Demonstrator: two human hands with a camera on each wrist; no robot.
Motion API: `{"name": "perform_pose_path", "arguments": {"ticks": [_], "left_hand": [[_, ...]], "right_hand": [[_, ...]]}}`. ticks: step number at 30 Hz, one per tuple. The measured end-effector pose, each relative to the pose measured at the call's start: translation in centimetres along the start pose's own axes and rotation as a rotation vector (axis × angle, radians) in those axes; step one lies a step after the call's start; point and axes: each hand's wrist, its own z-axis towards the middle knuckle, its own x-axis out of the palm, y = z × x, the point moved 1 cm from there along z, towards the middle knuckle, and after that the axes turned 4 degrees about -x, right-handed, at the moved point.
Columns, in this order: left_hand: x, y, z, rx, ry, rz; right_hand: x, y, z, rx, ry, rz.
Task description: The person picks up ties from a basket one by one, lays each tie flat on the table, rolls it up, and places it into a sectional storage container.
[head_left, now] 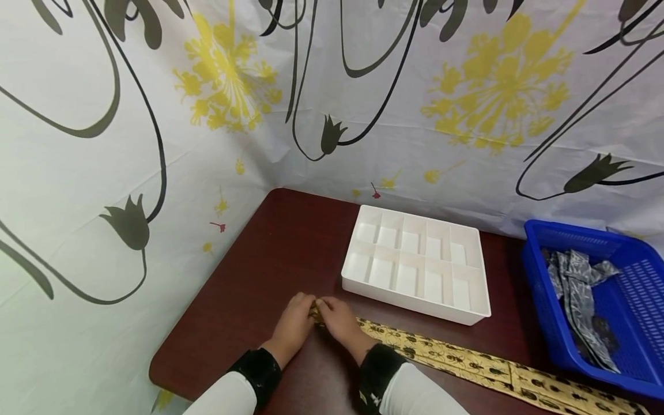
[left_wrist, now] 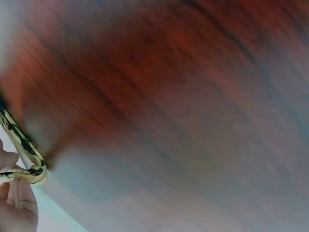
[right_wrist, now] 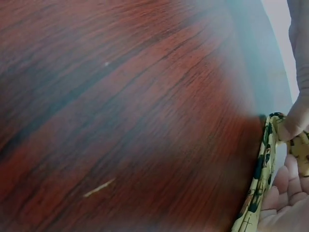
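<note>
A yellow necktie with a black pattern [head_left: 467,364] lies along the near edge of the dark red table [head_left: 270,253], running off to the right. Both hands meet at its left end. My left hand [head_left: 294,324] and my right hand [head_left: 338,321] each pinch that end with curled fingers. In the left wrist view the tie's folded edge [left_wrist: 24,150] sits against my fingers [left_wrist: 17,203]. The right wrist view has the tie edge [right_wrist: 260,169] held by my fingertips [right_wrist: 294,125]. The very tip of the tie is hidden under the hands.
A white divided organiser tray [head_left: 417,262] stands just beyond the hands. A blue plastic basket [head_left: 591,300] at the right holds grey patterned ties [head_left: 581,288]. A flowered curtain [head_left: 155,115] closes off the left and back.
</note>
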Motion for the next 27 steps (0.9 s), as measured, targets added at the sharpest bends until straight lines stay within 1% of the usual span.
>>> {"name": "perform_pose_path", "arguments": {"ticks": [3, 5, 7, 10, 13, 15, 18, 21, 25, 27], "left_hand": [[0.1, -0.1, -0.1, 0.032, 0.022, -0.005], [-0.1, -0.1, -0.1, 0.036, 0.039, -0.004], [-0.5, 0.1, 0.0, 0.015, 0.067, 0.002], [-1.0, 0.9, 0.4, -0.039, 0.151, 0.002], [-1.2, 1.8, 0.7, -0.080, 0.239, -0.005], [-1.3, 2.1, 0.9, -0.086, 0.273, -0.017], [-1.2, 2.4, 1.0, -0.071, 0.296, -0.053], [-1.2, 2.6, 1.1, -0.035, 0.304, -0.085], [-1.3, 2.8, 1.2, 0.022, 0.288, -0.099], [-1.3, 2.9, 1.3, 0.030, 0.285, -0.110]], "right_hand": [[-0.1, -0.4, 0.0, -0.044, -0.025, -0.069], [-0.4, -0.7, 0.0, -0.052, -0.023, -0.075], [-0.7, -0.9, 0.0, -0.042, -0.008, -0.058], [-1.3, -0.9, -0.1, -0.003, 0.013, -0.032], [-1.5, -0.6, -0.2, 0.030, 0.002, -0.094], [-1.5, -0.5, -0.1, 0.046, -0.012, -0.139], [-1.3, -0.3, 0.0, 0.062, -0.033, -0.196], [-1.2, -0.4, 0.0, 0.052, -0.038, -0.212], [-1.4, -0.5, -0.1, 0.040, -0.025, -0.175], [-1.6, -0.6, 0.0, 0.039, -0.002, -0.158]]}}
